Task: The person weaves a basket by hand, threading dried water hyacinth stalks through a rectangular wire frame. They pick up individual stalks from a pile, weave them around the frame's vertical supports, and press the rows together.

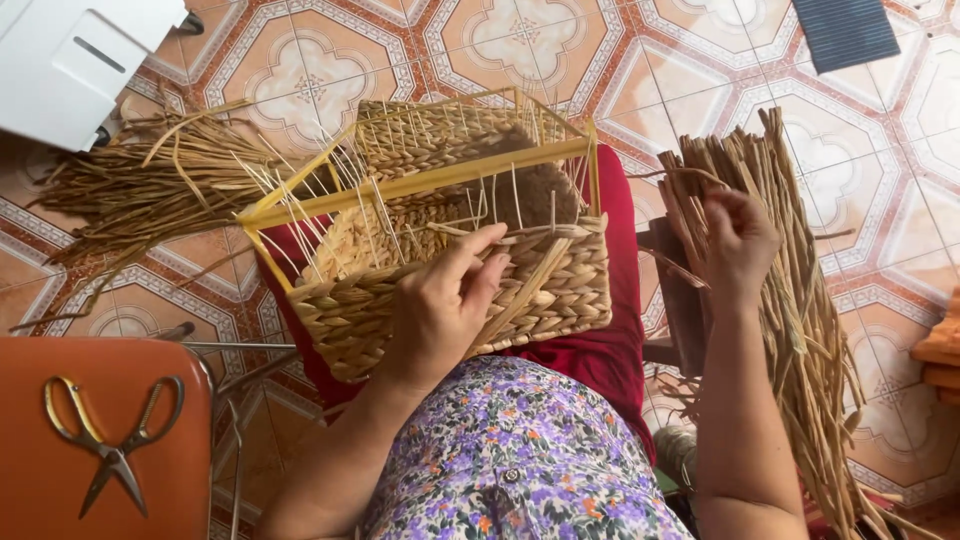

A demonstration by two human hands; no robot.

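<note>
A half-woven straw basket (560, 285) on a yellow wire frame (430, 180) rests tilted on my lap, over red cloth. My left hand (445, 305) presses against its braided near wall, fingers spread toward the rim. My right hand (735, 245) reaches to the right into a bundle of dried reed strands (800, 330) lying on the floor, its fingers curled around a strand or two. Thin upright stakes stick out of the basket's rim.
Another heap of dried reeds (140, 190) lies on the patterned tile floor (870, 130) at the left. An orange stool (60, 480) at lower left carries scissors (110, 440). A white machine (70, 60) sits top left, a dark ribbed mat (845, 30) top right.
</note>
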